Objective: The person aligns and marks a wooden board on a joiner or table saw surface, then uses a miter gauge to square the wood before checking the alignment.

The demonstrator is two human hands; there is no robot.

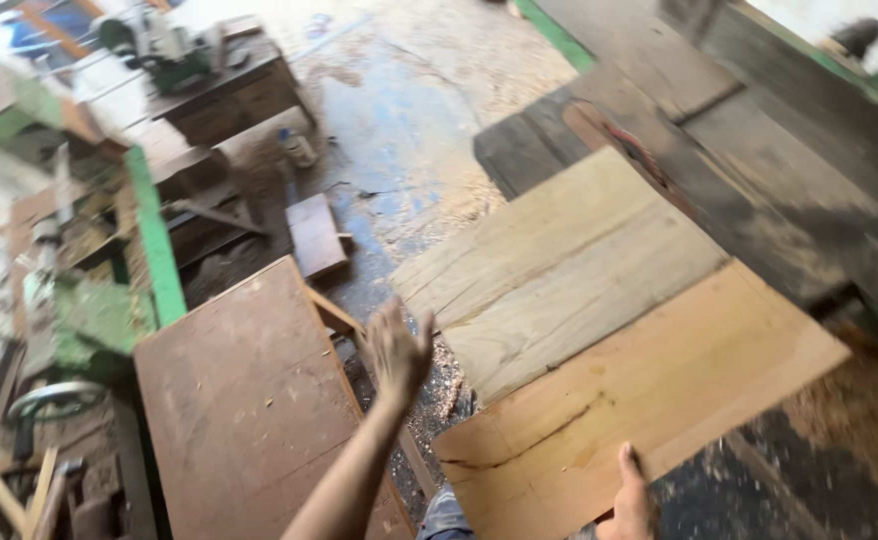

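Two pale wooden boards lie on a dark saw table (779,200). My right hand (627,500) grips the near edge of the lower, orange-toned board (659,390). The upper, lighter board (559,265) rests partly across it and against the table top. Raised in the air, my left hand (397,350) has its fingers spread and holds nothing. It hovers just left of the upper board's near corner, apart from it.
A brown plywood bench top (249,400) stands at lower left. A small wood block (316,235) lies on the sawdust-strewn floor (409,130). Green machinery (109,300) lines the left; another machine on a cabinet (209,75) stands at the back.
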